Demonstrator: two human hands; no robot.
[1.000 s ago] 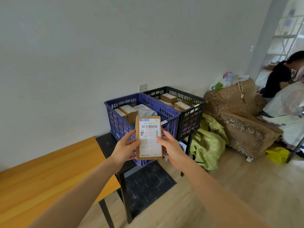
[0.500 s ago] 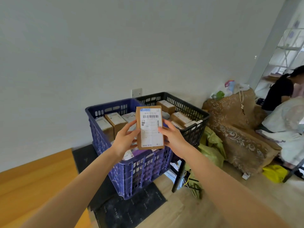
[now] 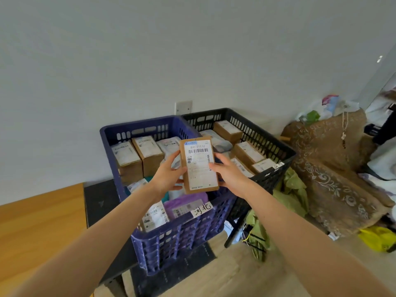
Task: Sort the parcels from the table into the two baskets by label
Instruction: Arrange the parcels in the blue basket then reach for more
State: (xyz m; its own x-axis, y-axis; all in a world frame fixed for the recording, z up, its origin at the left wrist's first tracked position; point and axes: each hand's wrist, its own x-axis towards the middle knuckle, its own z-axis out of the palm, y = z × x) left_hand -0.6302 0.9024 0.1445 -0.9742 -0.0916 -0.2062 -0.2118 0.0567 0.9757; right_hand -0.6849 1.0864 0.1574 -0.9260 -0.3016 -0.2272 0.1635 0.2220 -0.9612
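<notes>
Above the blue basket (image 3: 171, 239) we hold a labelled parcel (image 3: 199, 166) upright; our left hand (image 3: 169, 176) grips its left edge, our right hand (image 3: 228, 172) its right; the black basket (image 3: 272, 146) stands alongside, both holding parcels.

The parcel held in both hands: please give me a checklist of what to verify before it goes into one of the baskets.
1. The left hand and right hand both hold the parcel by its edges: ok.
2. Its label faces the camera: ok.
3. Destination on that label legible: cannot tell, too blurred.
4. The blue basket has a handwritten tag reading 河北: ok.
5. The black basket has a white tag, legible: cannot tell, seen at an angle.
</notes>
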